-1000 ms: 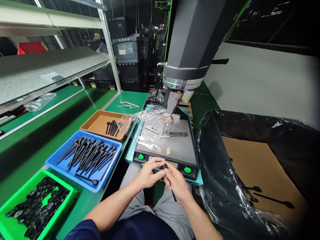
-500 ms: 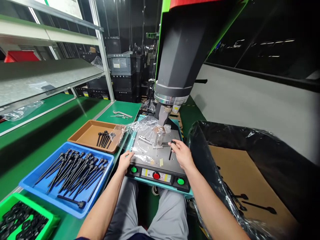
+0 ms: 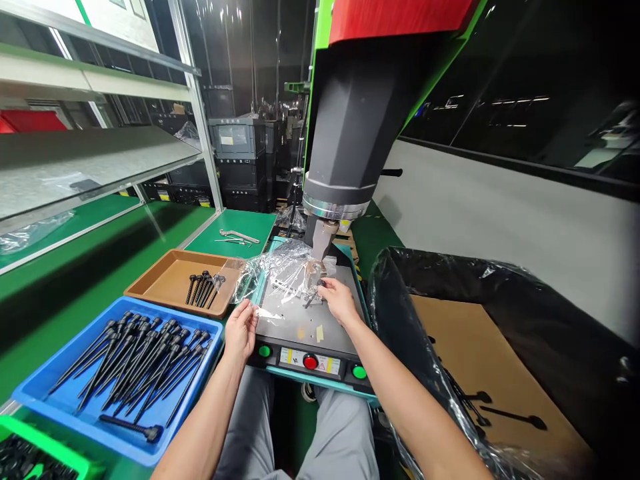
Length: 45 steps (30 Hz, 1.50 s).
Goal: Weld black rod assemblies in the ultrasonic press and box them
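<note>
My right hand [image 3: 341,303] is closed on a black rod with a knobbed head [image 3: 321,283], now mostly hidden by my fingers. It is at the small metal fixture on the grey plate [image 3: 290,327], just under the metal horn [image 3: 323,239] of the press [image 3: 345,127]. My left hand [image 3: 241,330] is at the plate's left edge, thumb and fingers pinched together on the edge of a clear plastic film [image 3: 250,275]. That crumpled film spreads from the brown tray across the plate to the fixture.
Left stand a blue tray [image 3: 30,393] of long black rods, a brown tray [image 3: 150,277] with several more, and a green bin [image 3: 50,443] of black parts. A black-lined box [image 3: 450,320] holds rods at right. Green buttons [image 3: 359,372] and a red one [image 3: 311,362] line the front panel.
My right hand has moved left and inward with the rod, from the fixture's right side to the fixture itself. My left hand has shifted slightly left and its fingers have curled in. The view has tilted slightly.
</note>
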{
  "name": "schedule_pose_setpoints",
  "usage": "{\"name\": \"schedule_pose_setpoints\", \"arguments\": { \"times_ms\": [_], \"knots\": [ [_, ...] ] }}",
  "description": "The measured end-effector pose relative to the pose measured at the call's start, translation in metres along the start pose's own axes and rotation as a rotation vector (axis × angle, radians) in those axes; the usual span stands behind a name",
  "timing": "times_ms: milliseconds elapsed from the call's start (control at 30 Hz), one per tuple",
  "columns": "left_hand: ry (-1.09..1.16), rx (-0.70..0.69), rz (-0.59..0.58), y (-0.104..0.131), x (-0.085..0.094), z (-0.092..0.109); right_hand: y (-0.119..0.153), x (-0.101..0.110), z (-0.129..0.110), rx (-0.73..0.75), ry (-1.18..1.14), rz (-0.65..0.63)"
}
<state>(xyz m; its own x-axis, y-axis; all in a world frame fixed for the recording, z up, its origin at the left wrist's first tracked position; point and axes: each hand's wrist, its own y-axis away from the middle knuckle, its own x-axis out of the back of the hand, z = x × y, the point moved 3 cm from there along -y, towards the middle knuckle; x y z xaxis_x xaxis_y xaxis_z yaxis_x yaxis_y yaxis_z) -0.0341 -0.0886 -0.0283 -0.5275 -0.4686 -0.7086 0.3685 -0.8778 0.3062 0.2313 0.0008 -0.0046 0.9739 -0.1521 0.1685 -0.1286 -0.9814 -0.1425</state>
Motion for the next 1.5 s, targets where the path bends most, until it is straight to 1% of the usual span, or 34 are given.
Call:
{"name": "schedule_pose_setpoints", "arguments": {
  "times_ms": [100, 267, 367, 500, 567, 667, 767, 933, 1033, 1133, 1300, 1500],
  "knots": [
    [0.054, 0.058, 0.028, 0.0, -0.001, 0.0, -0.004, 0.0, -0.003, 0.051, 0.053, 0.021],
    [0.062, 0.082, 0.003, 0.004, -0.008, -0.001, -0.011, 0.005, -0.019, 0.216, 0.279, 0.145],
    [0.046, 0.083, -0.02, 0.005, -0.011, -0.001, -0.022, 0.005, -0.024, 0.233, 0.301, 0.171],
    [0.033, 0.083, -0.028, 0.005, -0.01, -0.003, -0.04, -0.001, -0.02, 0.136, 0.22, 0.191],
    [0.03, 0.085, -0.036, 0.004, -0.009, -0.005, -0.049, -0.006, -0.017, 0.082, 0.179, 0.181],
    [0.024, 0.091, -0.045, 0.004, -0.007, -0.007, -0.06, -0.01, -0.014, 0.032, 0.133, 0.11],
    [0.019, 0.097, -0.043, 0.004, -0.006, -0.008, -0.064, -0.007, -0.015, 0.018, 0.116, 0.034],
    [0.001, 0.099, -0.038, 0.004, -0.003, -0.012, -0.06, -0.003, -0.021, 0.079, 0.114, -0.041],
    [-0.005, 0.089, -0.048, 0.003, 0.0, -0.013, -0.06, -0.005, -0.021, 0.084, 0.094, -0.037],
    [-0.013, 0.082, -0.061, 0.001, 0.002, -0.015, -0.06, -0.007, -0.019, 0.058, 0.047, -0.035],
    [-0.075, 0.075, -0.032, -0.003, 0.007, -0.019, -0.052, -0.002, -0.013, -0.049, -0.091, -0.039],
    [-0.118, 0.058, -0.054, -0.008, 0.012, -0.025, -0.041, 0.011, 0.0, -0.24, -0.299, 0.036]
  ]
}}
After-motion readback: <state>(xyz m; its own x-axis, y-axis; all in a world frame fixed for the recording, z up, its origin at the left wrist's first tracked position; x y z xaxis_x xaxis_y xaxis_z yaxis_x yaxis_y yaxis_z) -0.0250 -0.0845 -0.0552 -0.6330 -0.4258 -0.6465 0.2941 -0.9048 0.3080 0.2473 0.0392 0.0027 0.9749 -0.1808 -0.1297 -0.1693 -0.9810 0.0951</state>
